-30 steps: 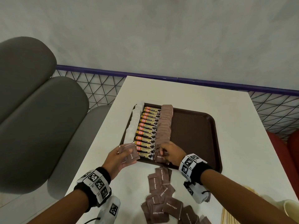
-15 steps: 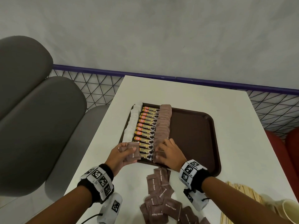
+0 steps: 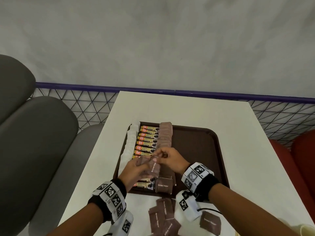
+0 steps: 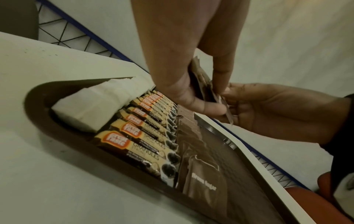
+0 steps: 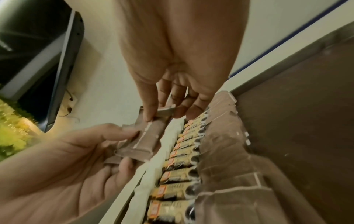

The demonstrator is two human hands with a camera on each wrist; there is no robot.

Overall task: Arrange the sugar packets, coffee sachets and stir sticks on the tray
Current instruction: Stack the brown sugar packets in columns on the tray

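Brown sugar packets [image 3: 143, 165]: your left hand [image 3: 134, 172] grips a small stack at frame centre, exact count unclear. Your right hand [image 3: 170, 159] pinches the top edge of the front packet [image 5: 147, 136], thumb and forefinger clamped on it, packet hanging below the fingertips. Both sit over the tray [image 3: 201, 150]. On it, left to right: one white row, one coffee sachet row [image 3: 147, 142], one brown packet row. About five loose packets [image 3: 163, 217] lie bottom centre.
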